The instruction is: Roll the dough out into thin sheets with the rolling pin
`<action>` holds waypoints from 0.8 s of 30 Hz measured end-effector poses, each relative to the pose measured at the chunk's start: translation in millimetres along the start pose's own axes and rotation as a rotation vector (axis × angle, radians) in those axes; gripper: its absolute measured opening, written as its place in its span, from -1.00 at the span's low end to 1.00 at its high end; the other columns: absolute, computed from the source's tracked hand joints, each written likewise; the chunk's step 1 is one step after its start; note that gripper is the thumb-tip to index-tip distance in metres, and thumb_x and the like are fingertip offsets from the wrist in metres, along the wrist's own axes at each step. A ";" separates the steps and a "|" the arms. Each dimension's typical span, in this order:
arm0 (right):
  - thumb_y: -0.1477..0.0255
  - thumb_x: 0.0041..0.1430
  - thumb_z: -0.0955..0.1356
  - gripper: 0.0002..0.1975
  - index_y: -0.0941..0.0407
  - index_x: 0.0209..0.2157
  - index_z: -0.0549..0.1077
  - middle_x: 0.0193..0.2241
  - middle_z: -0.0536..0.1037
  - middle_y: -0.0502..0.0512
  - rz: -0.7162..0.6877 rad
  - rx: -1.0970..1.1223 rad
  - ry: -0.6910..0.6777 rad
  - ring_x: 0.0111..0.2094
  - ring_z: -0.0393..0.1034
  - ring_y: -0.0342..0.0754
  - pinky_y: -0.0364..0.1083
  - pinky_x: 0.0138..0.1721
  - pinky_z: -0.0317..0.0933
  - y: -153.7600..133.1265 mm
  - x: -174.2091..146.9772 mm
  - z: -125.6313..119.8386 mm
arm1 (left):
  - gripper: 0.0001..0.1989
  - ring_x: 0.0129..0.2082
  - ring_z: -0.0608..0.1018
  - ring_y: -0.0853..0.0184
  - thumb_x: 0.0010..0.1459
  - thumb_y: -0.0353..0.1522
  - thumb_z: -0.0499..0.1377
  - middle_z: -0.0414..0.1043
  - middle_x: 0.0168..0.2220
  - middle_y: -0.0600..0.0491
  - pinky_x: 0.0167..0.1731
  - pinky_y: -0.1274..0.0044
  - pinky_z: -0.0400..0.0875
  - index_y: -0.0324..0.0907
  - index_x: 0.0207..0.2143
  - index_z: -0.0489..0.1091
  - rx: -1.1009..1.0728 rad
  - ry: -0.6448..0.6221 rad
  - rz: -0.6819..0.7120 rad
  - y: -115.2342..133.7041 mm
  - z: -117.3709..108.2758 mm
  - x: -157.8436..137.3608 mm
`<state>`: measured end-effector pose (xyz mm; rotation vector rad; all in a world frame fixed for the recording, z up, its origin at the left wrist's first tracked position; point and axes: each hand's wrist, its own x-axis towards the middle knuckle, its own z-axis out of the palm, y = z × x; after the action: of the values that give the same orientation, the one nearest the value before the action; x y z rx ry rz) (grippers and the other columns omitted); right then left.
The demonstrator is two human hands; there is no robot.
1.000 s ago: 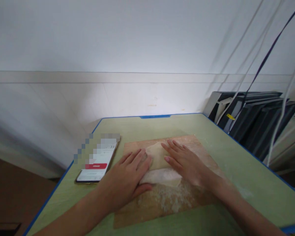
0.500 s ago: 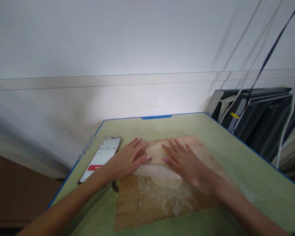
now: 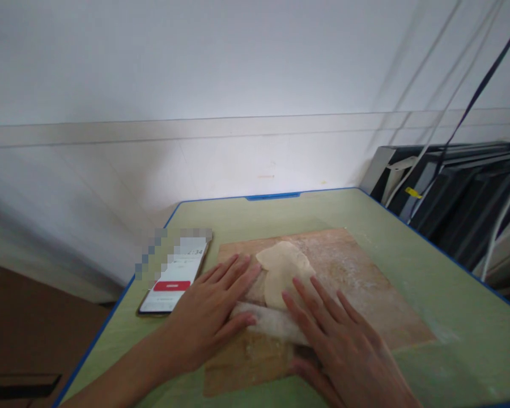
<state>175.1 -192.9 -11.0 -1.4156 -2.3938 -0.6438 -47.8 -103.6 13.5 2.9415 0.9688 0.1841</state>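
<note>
On the floury wooden board (image 3: 386, 306), where's that dough sheet (image 3: 287, 260) sitting versus the hands?

Mostly just beyond the pale rolling pin (image 3: 272, 323), ahead of the gap between the 2 hands. Left hand (image 3: 215, 300) is over the pin's left end, right hand (image 3: 344, 340) over its right.

Clutching it?

Nah, both lie palm-down, fingers stretched out. Right fingertips overlap the dough's right side; can't tell if they touch. Phone's (image 3: 172, 300) just beside the left hand.
</note>
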 end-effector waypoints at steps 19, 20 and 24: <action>0.13 0.25 -0.03 -0.40 0.18 0.19 0.04 0.18 0.08 0.26 0.269 0.489 -0.337 0.20 -0.23 0.11 0.21 0.11 -0.13 64.0 56.5 29.1 | -0.41 0.23 -0.11 0.14 0.27 -0.11 -0.27 -0.07 0.22 -0.21 0.13 0.29 -0.09 -0.36 0.15 0.05 -0.056 0.020 -0.275 -28.1 3.4 60.4; 0.16 0.26 -0.03 -0.42 0.18 0.18 0.05 0.18 0.08 0.26 0.253 0.500 -0.344 0.20 -0.21 0.09 0.20 0.11 -0.11 65.4 57.3 29.4 | -0.42 0.23 -0.11 0.14 0.27 -0.11 -0.27 -0.06 0.21 -0.20 0.13 0.29 -0.10 -0.35 0.15 0.06 -0.055 0.018 -0.270 -29.6 4.3 61.8; 0.24 0.28 -0.03 -0.50 0.10 0.14 0.16 0.16 0.14 0.21 0.031 0.523 -0.380 0.19 -0.15 0.04 0.17 0.11 -0.09 61.9 53.4 15.8 | -0.41 0.23 -0.14 0.14 0.27 -0.10 -0.26 -0.12 0.23 -0.18 0.14 0.29 -0.14 -0.32 0.17 0.03 -0.059 -0.013 -0.245 -27.6 4.9 58.0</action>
<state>203.7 -118.9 14.0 -1.4193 -2.5369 0.2808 -17.2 -46.9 12.4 2.7364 1.2846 0.1807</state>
